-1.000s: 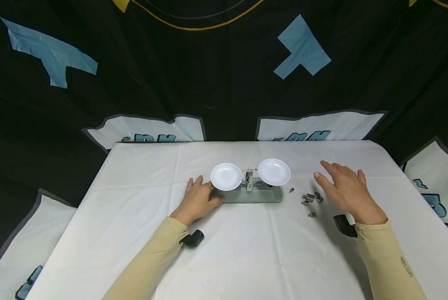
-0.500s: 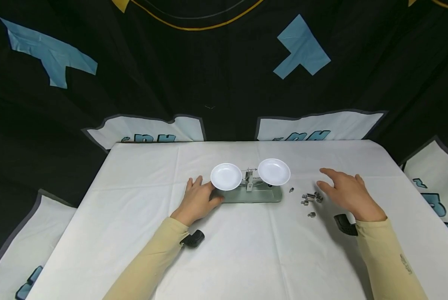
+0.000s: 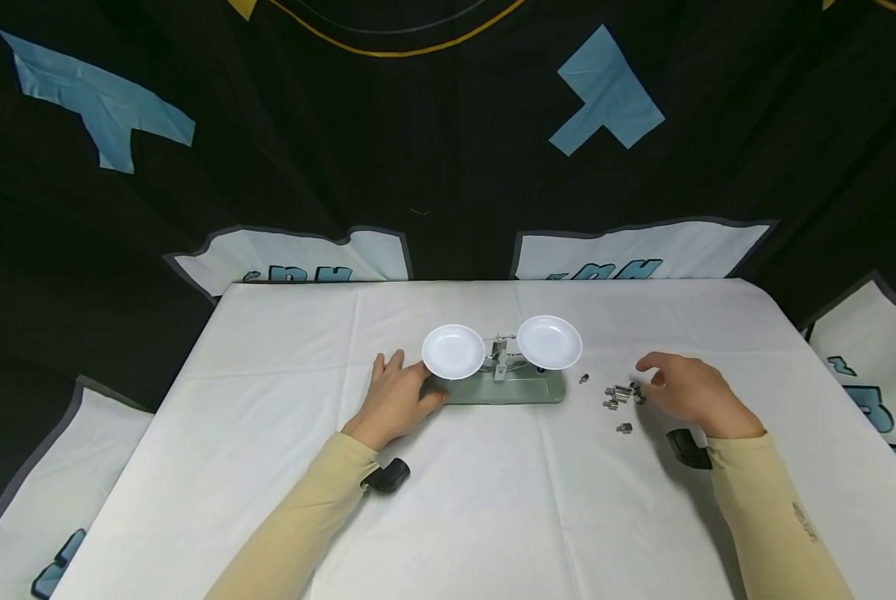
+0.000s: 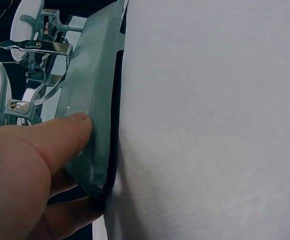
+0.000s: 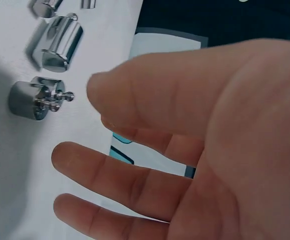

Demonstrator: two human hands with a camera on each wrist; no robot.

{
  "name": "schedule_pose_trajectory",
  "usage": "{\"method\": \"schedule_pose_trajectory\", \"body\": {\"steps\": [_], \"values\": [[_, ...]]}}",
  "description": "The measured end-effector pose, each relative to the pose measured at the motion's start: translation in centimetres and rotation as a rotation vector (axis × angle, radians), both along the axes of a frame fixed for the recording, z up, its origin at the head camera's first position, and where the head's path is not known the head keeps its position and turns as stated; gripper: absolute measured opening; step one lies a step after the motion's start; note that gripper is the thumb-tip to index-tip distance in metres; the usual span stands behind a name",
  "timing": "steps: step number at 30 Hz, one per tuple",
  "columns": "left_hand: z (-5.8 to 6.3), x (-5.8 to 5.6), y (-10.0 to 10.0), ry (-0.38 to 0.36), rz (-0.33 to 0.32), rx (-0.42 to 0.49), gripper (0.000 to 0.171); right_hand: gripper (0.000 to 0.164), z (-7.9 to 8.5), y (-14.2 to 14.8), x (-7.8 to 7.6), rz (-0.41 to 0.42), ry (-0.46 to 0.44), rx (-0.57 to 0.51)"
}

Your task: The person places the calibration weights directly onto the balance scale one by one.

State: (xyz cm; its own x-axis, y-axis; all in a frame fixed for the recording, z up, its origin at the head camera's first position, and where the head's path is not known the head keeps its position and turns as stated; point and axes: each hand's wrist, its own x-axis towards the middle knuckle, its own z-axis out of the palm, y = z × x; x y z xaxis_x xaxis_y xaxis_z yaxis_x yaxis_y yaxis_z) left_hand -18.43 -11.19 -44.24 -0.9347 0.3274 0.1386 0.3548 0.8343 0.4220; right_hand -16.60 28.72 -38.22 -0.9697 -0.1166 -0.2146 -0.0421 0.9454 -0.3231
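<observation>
A two-pan balance scale (image 3: pixel 506 390) with a grey-green base stands at the table's middle, bearing two white pans (image 3: pixel 453 352). My left hand (image 3: pixel 397 402) grips the left end of that base; in the left wrist view the thumb (image 4: pixel 67 137) presses on its top and fingers curl at its end. My right hand (image 3: pixel 693 390) hovers at the right side of a cluster of small metal weights (image 3: pixel 620 393). In the right wrist view its fingers are loosely bent, holding nothing, and the thumb tip is near two knobbed weights (image 5: pixel 30 100). A lying cylindrical weight (image 5: pixel 62 45) is beyond them.
One small weight (image 3: pixel 583 378) lies between the scale and the cluster, another weight (image 3: pixel 624 428) nearer the front. A white cloth (image 3: pixel 448 500) covers the table. Dark curtain (image 3: pixel 417 167) hangs behind it.
My right hand has come down toward the weights, its thumb and fingers drawing closer together. The left hand keeps its grip on the scale's base.
</observation>
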Motion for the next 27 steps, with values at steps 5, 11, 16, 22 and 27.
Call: {"method": "schedule_pose_trajectory", "body": {"steps": [5, 11, 16, 22, 27], "values": [[0.1, 0.1, 0.0, -0.015, 0.004, 0.004, 0.047, 0.020, -0.6, -0.2, -0.3, -0.027, -0.021, -0.001], [0.5, 0.1, 0.1, -0.040, 0.008, 0.008, 0.048, 0.012, -1.1, -0.3, -0.5, -0.027, -0.016, 0.006], [0.6, 0.1, 0.0, -0.064, 0.009, 0.013, 0.048, 0.011, -1.6, -0.4, -0.6, -0.013, 0.011, 0.010], [0.7, 0.0, 0.0, -0.082, 0.004, 0.024, 0.047, 0.009, -2.0, -0.6, -0.7, -0.012, 0.033, 0.013], [0.7, 0.1, -0.1, -0.083, 0.003, 0.026, 0.049, 0.008, -2.1, -0.6, -0.6, -0.010, 0.039, 0.028]]}}
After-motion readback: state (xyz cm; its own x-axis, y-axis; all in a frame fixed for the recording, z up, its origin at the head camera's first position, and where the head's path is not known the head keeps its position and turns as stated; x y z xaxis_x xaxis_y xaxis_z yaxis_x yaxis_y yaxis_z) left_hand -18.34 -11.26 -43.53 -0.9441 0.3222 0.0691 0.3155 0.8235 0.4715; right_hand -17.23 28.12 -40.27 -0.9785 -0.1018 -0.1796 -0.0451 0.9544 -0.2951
